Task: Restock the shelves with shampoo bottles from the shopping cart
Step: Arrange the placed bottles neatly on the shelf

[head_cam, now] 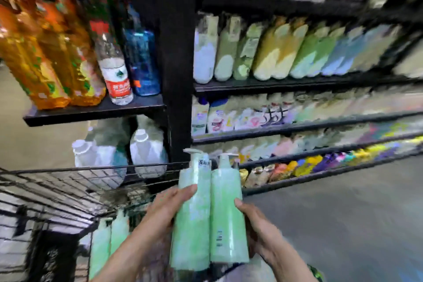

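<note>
Shampoo bottles in hand: two green pump bottles, left one (191, 220), right one (227, 217), touching, upright, near centre.
Left hand (164, 208): gripping the left bottle.
Right hand (256, 229): gripping the right bottle.
Cart (68, 190): holding at least two more green bottles (109, 240), near left.
Progress: carrying toward shelves (297, 84); not yet shelving, judging mid-task.

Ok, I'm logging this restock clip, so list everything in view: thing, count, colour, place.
held shampoo bottles: two, pale green with white pumps, side by side between both hands, centre foreground.
cart bottles: at least two, pale green, in the cart, lower left.
shopping cart: one, black wire, left foreground.
toiletry shelves: several tiers, black, right, full of blurred pastel bottles.
oil bottles: several, amber, left shelf.
water bottle: one, clear with red label, beside a blue bottle.
jugs: a few, whitish, below that shelf.
left hand: grips the left bottle.
right hand: grips the right bottle.
</note>
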`<control>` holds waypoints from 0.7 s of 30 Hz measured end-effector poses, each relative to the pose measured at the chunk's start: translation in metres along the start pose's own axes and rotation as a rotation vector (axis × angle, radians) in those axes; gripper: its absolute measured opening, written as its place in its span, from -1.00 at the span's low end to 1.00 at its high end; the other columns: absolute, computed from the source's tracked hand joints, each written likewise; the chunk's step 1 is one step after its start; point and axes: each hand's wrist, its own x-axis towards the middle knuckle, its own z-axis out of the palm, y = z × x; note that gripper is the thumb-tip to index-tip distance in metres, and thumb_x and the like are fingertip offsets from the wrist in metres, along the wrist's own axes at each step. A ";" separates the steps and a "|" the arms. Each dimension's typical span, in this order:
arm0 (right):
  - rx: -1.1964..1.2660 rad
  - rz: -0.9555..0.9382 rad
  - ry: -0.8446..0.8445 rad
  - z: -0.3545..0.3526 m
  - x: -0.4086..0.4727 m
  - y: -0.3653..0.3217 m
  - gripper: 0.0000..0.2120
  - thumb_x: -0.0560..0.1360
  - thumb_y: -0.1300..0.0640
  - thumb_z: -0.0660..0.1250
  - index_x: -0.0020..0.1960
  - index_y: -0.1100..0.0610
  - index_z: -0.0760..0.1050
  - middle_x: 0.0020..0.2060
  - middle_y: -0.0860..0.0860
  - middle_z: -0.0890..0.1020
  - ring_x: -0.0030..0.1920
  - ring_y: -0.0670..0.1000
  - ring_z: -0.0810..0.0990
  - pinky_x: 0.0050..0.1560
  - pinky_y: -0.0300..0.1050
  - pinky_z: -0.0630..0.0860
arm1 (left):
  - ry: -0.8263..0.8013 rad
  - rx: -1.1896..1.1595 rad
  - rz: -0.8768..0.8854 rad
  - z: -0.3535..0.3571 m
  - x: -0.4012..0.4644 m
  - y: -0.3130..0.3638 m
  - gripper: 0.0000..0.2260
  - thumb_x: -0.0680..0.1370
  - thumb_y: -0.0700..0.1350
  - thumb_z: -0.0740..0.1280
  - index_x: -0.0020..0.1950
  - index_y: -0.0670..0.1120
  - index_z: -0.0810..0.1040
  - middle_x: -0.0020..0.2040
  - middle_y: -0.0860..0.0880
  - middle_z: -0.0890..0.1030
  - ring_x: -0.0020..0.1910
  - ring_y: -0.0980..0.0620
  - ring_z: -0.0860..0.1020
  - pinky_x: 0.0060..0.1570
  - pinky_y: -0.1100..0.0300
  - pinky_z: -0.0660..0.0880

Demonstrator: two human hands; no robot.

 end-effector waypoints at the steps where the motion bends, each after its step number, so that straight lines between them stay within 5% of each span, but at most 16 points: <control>1: 0.009 -0.021 -0.002 -0.020 -0.009 -0.007 -0.78 0.47 0.14 0.35 0.03 0.28 0.57 -0.09 0.19 0.71 -0.20 0.06 0.70 -0.24 -0.15 0.62 | -0.013 0.010 0.026 0.022 0.001 0.003 -0.61 0.28 0.05 0.51 -0.06 -0.20 0.65 -0.07 -0.21 0.69 -0.19 -0.08 0.66 -0.25 0.19 0.55; 4: -0.013 -0.113 -0.010 -0.082 -0.033 -0.032 -0.68 0.34 0.10 0.47 0.02 0.26 0.60 -0.01 0.21 0.69 -0.14 0.09 0.69 -0.19 -0.14 0.62 | -0.067 0.071 0.100 0.093 0.005 0.011 -0.57 0.24 0.15 0.46 -0.08 -0.15 0.68 -0.06 -0.20 0.69 -0.11 -0.12 0.66 -0.01 0.07 0.53; 8: -0.065 -0.212 0.034 -0.165 -0.060 -0.059 -0.46 0.17 -0.07 0.50 0.03 0.24 0.61 0.01 0.21 0.68 -0.04 0.13 0.65 -0.07 -0.08 0.54 | -0.117 0.111 0.156 0.181 0.015 0.014 -0.55 0.30 0.19 0.47 -0.03 -0.15 0.67 -0.07 -0.12 0.71 -0.06 -0.08 0.67 0.01 0.14 0.55; 11: -0.068 -0.261 0.074 -0.216 -0.076 -0.075 -0.52 0.25 -0.05 0.47 0.04 0.23 0.62 0.03 0.22 0.67 0.00 0.15 0.64 0.09 0.02 0.50 | -0.150 0.141 0.145 0.237 0.023 0.016 -0.45 0.22 0.27 0.47 0.03 -0.09 0.67 -0.03 -0.06 0.70 -0.02 -0.06 0.67 0.16 0.00 0.52; 18: -0.006 -0.388 0.137 -0.303 -0.092 -0.109 -0.68 0.29 0.03 0.42 -0.01 0.16 0.63 -0.05 0.13 0.70 -0.10 0.04 0.67 -0.12 -0.14 0.56 | -0.233 0.177 0.208 0.339 0.045 0.035 -0.50 0.21 0.20 0.46 0.02 -0.09 0.65 -0.05 -0.09 0.71 -0.06 -0.08 0.67 0.12 -0.04 0.53; 21: -0.003 -0.476 0.156 -0.334 -0.090 -0.127 -0.64 0.29 0.08 0.44 0.05 0.18 0.62 -0.06 0.10 0.71 -0.11 0.02 0.69 -0.20 -0.21 0.56 | -0.291 0.221 0.231 0.379 0.067 0.047 -0.64 0.39 0.12 0.44 0.04 -0.09 0.65 -0.06 -0.09 0.71 -0.09 -0.06 0.68 0.00 0.05 0.60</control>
